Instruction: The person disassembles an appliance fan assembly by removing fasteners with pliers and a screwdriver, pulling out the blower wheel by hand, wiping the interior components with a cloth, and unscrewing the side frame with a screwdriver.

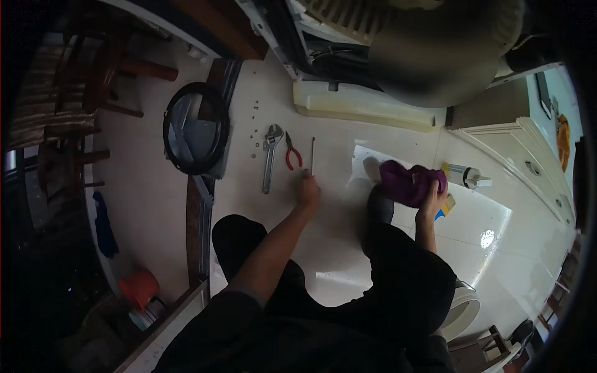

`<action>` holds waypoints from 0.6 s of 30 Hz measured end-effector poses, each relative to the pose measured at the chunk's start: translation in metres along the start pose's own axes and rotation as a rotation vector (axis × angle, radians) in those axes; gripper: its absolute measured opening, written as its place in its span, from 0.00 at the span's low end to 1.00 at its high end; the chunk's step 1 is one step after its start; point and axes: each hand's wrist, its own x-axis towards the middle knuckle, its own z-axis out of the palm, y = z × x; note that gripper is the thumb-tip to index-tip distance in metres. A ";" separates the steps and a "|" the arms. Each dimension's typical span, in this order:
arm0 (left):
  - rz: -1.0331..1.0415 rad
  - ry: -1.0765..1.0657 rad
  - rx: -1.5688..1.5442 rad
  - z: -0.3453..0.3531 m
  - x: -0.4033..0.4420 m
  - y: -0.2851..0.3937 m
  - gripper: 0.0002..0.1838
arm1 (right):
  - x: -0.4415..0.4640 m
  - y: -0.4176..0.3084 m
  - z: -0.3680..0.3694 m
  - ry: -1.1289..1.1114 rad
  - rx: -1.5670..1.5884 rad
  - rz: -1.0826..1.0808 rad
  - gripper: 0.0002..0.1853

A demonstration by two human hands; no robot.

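My left hand (307,190) is low over the tiled floor, its fingers closed around the handle end of a screwdriver (313,154). The thin shaft points away from me. Just left of it lie red-handled pliers (293,154) and a large adjustable wrench (269,160). My right hand (433,202) grips a bunched purple cloth (407,182) above my shoe. Beside that hand are a clear bottle with a white nozzle (461,175) and a yellow and blue item (446,206), partly hidden by the hand.
Several small screws (254,132) lie in a row left of the wrench. A black ring-shaped part (196,127) rests at the left. An opened appliance with a rounded drum (429,56) stands ahead, white cabinets (516,161) at right. A white bucket (463,311) is behind my right leg.
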 end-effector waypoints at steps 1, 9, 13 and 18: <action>0.039 -0.026 0.033 0.001 0.013 -0.010 0.19 | -0.006 -0.002 -0.010 0.029 0.077 0.075 0.13; -0.367 -0.125 -0.228 -0.033 0.054 -0.009 0.19 | -0.041 -0.015 -0.072 0.037 0.225 0.257 0.20; 0.150 -0.371 0.599 -0.060 0.071 0.014 0.22 | -0.054 -0.043 -0.095 -0.134 0.031 0.166 0.21; 0.550 -0.545 0.408 -0.133 0.021 0.112 0.25 | -0.068 -0.167 -0.103 -0.508 -0.086 -0.058 0.24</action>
